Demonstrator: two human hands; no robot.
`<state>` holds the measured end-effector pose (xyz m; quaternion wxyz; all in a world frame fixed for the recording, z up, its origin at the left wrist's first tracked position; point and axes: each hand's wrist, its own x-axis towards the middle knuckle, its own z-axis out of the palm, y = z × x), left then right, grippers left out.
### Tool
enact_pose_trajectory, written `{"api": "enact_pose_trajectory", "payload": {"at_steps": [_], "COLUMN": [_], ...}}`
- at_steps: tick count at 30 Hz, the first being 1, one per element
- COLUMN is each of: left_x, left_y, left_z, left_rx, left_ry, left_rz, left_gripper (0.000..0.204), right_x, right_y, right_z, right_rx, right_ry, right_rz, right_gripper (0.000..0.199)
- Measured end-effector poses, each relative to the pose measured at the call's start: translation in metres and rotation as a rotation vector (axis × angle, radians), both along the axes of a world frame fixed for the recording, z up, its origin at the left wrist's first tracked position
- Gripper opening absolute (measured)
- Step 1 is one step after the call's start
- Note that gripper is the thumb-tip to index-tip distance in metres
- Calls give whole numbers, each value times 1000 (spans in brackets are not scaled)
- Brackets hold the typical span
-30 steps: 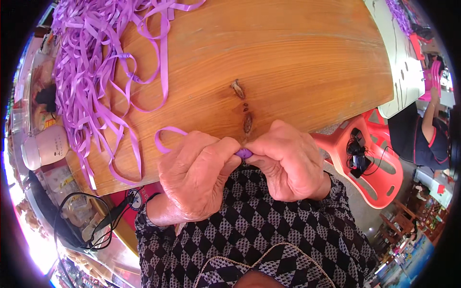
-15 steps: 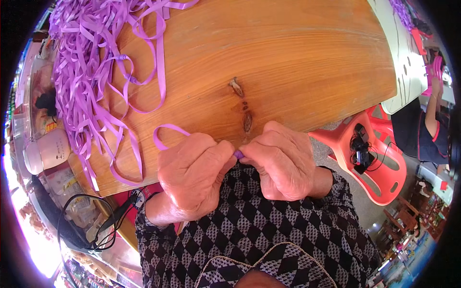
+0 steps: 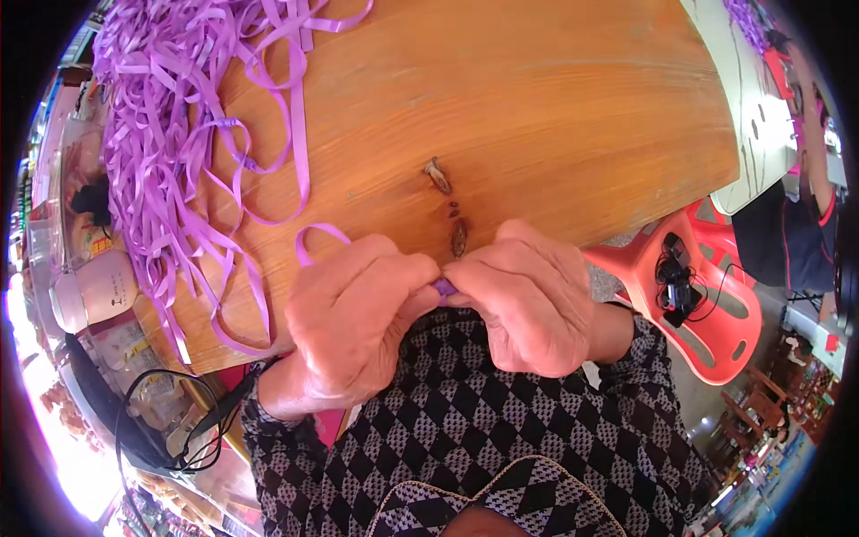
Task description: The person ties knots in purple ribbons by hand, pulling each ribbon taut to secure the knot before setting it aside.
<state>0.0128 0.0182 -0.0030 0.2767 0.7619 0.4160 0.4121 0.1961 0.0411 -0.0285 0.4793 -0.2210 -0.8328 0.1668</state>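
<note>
Both my hands meet at the near edge of the wooden table, fingers closed. Between their fingertips shows a small bunched bit of purple ribbon. My left hand pinches it from one side, and a loop of the same ribbon stands up behind that hand. My right hand pinches it from the other side. Most of the held part is hidden by the fingers. A large tangled heap of purple ribbons covers the table's left side, some loops trailing toward my left hand.
A pink-white container stands left of the heap, with black cables below it. At right, a red plastic stool carries a black device with wires. Beyond it, a person in dark clothes is beside a white table.
My hands stay together, fingertips slightly shifted around the ribbon, with a little more purple showing between them. At the right, the other person's arm has moved.
</note>
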Motion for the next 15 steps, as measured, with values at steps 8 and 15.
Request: {"api": "enact_pose_trajectory", "payload": {"at_steps": [8,15], "left_x": [1,-7], "left_y": [-3,-7], "left_z": [2,2], "left_rx": [-1,6], "left_ry": [18,101], "left_rz": [73,99], "left_gripper": [16,20], "right_x": [-3,-3], "right_y": [-5,-1], "right_z": [4,3], "right_rx": [-61,-265], "right_ry": [4,109], "right_rz": [-75,64], "right_gripper": [24,23]}}
